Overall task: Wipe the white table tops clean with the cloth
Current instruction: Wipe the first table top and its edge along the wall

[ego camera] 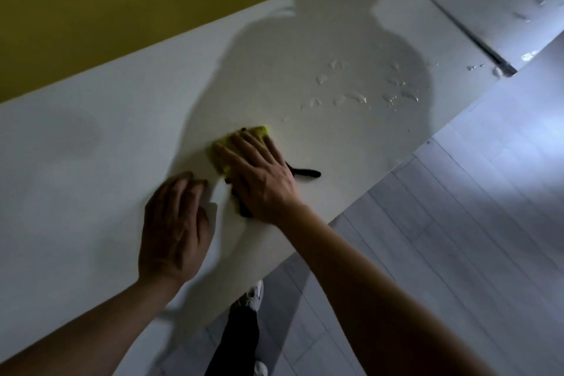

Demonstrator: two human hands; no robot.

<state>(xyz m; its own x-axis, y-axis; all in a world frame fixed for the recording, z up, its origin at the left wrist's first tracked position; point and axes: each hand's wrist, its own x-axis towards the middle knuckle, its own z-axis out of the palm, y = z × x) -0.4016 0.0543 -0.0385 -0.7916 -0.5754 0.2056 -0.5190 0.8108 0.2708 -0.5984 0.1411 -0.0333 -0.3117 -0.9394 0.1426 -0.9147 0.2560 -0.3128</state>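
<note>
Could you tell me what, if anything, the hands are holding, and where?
Nothing is gripped: the right hand presses flat on the cloth, and the left hand rests on the table.

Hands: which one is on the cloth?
The right hand, fingers spread flat on the yellow cloth. The left hand rests on the bare white table top beside it, touching no cloth.

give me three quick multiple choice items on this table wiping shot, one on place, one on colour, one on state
1. Where do the wet patches lie from the cloth?
A. beyond it, toward the seam
B. under the left hand
C. on the floor

2. What colour is the cloth?
A. white
B. yellow with black
C. red

3. How is the right hand?
A. lifted clear
B. a fist
C. pressing flat on the cloth

Key: 1 A, droplets glisten farther along the table top; 2 B, yellow shows beyond the fingers; 3 C, fingers lie spread on it.
</note>
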